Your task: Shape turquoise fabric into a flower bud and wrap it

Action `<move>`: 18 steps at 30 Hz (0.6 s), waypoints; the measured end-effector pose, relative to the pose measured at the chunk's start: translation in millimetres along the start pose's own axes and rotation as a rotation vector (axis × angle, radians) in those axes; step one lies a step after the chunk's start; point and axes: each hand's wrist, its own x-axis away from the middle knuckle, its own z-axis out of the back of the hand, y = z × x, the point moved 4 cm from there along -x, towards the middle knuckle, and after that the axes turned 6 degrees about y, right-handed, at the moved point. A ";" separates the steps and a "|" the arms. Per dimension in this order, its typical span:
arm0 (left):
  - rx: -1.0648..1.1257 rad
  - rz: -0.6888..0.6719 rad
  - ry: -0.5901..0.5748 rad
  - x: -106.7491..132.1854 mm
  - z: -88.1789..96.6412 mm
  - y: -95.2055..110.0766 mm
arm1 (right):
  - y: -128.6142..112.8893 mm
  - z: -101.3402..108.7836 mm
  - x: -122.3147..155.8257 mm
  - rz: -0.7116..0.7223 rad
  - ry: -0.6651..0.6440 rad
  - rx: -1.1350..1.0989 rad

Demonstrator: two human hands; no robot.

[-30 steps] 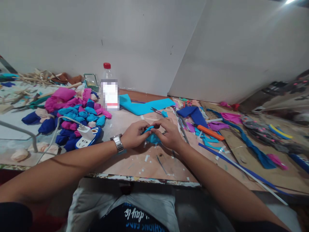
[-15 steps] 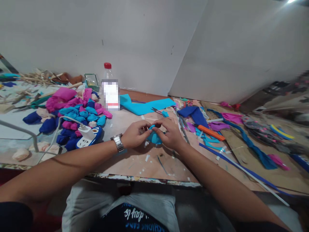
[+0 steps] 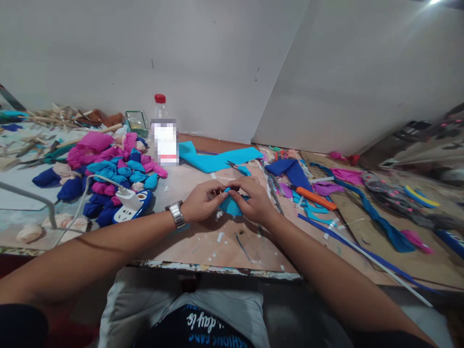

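While both forearms reached in over the table (image 3: 197,246), the left hand (image 3: 203,200) and the right hand (image 3: 252,199) met near its middle, the thumbs almost tip to tip. Between them was a small piece of turquoise cloth (image 3: 231,207), its upper edge gathered at the thumbs and its lower part spread beneath them, just above the wooden surface. The fingers of each hand were bent and pinched the cloth against the thumb, although the far fingertips were hidden, and the left hand's grip seemed the lighter of the two. A metal watch (image 3: 177,214) circled the left wrist.

Beyond the hands lay a wide turquoise strip (image 3: 217,162), with a red-capped bottle (image 3: 160,108) standing at its left end. To the left, a heap of pink, blue and turquoise cloth bundles (image 3: 125,171) spread behind a white and blue power socket (image 3: 133,209), which had a white plug (image 3: 127,195) in it. To the right of the right hand lay an orange-handled cutter (image 3: 316,198), near a folded dark blue strip (image 3: 293,171). Farther right, a long teal strip (image 3: 373,215) crossed a sheet of cardboard (image 3: 427,266).
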 end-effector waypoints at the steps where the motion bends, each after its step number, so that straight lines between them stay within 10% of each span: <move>1: 0.016 0.008 0.000 0.0 -0.2 -0.4 | -0.2 0.0 0.0 0.002 0.002 0.000; 18: 0.071 0.089 0.032 -1.3 0.6 -2.3 | -0.5 1.1 0.7 -0.022 0.017 0.038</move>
